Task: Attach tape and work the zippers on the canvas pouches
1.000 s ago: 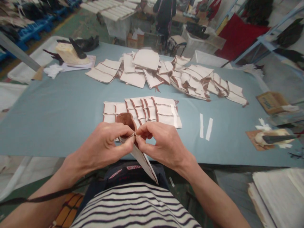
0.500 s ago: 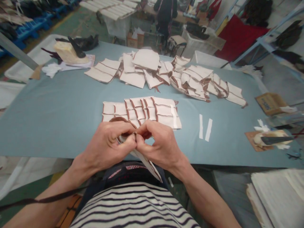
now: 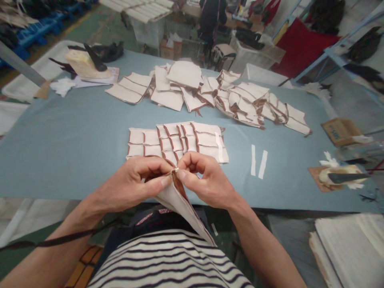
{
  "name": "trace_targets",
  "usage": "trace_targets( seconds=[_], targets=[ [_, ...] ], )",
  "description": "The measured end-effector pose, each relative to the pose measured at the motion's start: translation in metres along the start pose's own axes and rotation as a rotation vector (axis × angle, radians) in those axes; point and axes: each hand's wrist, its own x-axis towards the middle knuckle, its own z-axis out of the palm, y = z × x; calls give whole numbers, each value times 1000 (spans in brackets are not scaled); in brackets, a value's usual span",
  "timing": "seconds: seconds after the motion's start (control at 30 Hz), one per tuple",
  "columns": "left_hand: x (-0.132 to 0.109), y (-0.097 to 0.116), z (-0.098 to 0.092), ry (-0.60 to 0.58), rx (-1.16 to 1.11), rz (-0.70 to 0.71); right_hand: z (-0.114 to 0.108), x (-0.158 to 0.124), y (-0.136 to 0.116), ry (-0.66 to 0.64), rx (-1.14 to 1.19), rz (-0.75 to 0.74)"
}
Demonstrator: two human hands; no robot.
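Note:
A white panel with brown edging point(image 3: 177, 202) hangs between my hands, its lower end reaching down over the striped shirt. My left hand point(image 3: 135, 182) pinches its top edge between thumb and fingers. Close against it, my right hand point(image 3: 202, 176) is closed on the same edge, with a small white bit at the fingertips. Just beyond both hands, stitched white panels with brown seams point(image 3: 177, 138) lie overlapping on the blue-grey table point(image 3: 60, 160). A white strip point(image 3: 219, 147) rests on their right end.
Two white strips point(image 3: 263, 164) lie to the right. A heap of panels point(image 3: 184, 76) spans the table's back. A tool on a cream block point(image 3: 339, 176) sits at right, another block point(image 3: 87, 66) at back left. Beyond the table stands a person point(image 3: 211, 20).
The held panel has turned so more of its white face and brown inner edge show, and its lower end reaches farther down. My fingertips have moved slightly apart.

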Motion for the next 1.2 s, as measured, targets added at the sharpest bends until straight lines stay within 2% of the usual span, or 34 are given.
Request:
trace_targets(
  seconds=[0.1,0.3,0.4,0.57,0.8,0.97,1.1,1.2],
  targets=[
    [1,5,-6,-32,123,45,-4,2,-2,-25,-38,-6],
    [3,13,-9,78,362,181,0,4,-5,23,-137,-88],
    [4,15,-7,111,298,143,4,2,-5,111,-276,-190],
    [5,16,-1,164,212,89,9,-2,1,169,-380,-313],
    [0,11,-5,61,163,28,1,-3,5,36,-299,-322],
    [-6,6,-6,13,66,-30,6,-6,-6,-9,-248,-247],
    [-10,9,-2,-24,81,-12,11,-11,-15,10,-150,-10],
    [-10,13,-1,-90,78,-13,7,-12,-21,-88,-84,123]
  ],
)
